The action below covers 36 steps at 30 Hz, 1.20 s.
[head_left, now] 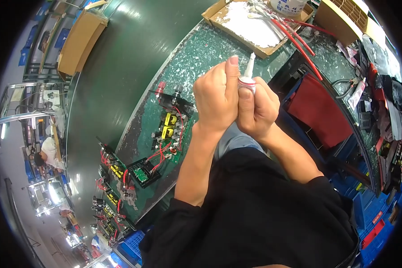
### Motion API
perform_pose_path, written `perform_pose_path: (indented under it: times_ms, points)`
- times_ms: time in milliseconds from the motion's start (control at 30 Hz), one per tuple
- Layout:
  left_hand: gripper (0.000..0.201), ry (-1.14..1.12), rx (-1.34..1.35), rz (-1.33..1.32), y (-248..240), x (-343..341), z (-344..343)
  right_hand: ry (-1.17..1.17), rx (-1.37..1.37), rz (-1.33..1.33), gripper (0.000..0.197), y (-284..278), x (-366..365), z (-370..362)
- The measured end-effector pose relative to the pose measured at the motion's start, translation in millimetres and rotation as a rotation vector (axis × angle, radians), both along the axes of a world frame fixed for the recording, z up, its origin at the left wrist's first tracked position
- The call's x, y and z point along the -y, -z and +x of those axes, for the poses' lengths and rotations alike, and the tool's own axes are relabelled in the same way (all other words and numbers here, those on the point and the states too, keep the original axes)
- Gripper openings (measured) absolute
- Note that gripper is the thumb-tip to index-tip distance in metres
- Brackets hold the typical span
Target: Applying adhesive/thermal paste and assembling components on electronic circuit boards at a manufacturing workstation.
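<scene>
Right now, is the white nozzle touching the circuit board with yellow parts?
No, the white nozzle sticks out beyond the right hand, apart from the circuit board, which lies off to the left.

We see only the nozzle and shoulder of the white tube with a tapered tip (pixel 248 73); its lower body is hidden by the right grip (pixel 261 109), and the curled fingers of the left grip (pixel 216 96) hide the palm from us. The picture's top edge cuts off the round white plastic tub (pixel 288 6). To us, the distant person in white (pixel 52 152) is too small to make out clearly.
</scene>
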<state>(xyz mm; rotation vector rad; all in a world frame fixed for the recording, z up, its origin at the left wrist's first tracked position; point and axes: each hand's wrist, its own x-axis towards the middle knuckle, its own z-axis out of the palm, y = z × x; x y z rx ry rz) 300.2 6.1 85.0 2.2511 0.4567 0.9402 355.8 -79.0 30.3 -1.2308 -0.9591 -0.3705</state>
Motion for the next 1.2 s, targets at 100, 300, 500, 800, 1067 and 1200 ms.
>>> perform_pose_path:
  times_ms: [100, 300, 500, 800, 1067, 1200]
  points:
    - [0.042, 0.001, 0.067, 0.033, -1, 0, -1, -0.015, -0.005, 0.043, 0.021, -6, -4, 2]
    - [0.038, -0.080, 0.098, 0.169, 1, -10, 1, -0.009, -0.149, 0.048, 0.019, -7, -15, -7]
    - [0.035, -0.227, 0.114, 0.409, 14, -26, 12, -0.704, -0.986, -0.014, 0.032, -26, -17, -8]
    - [0.031, -0.166, 0.115, -0.220, 13, -10, 8, -0.871, -1.059, -0.066, 0.048, -22, -5, 45]
    - [0.047, -0.109, 0.120, -0.733, 9, -9, 14, -1.205, -1.153, 0.032, 0.060, -19, -29, 33]
    - [0.050, -0.048, 0.109, -0.867, 13, -7, 10, -0.806, -0.769, 0.007, 0.060, -21, -40, 14]
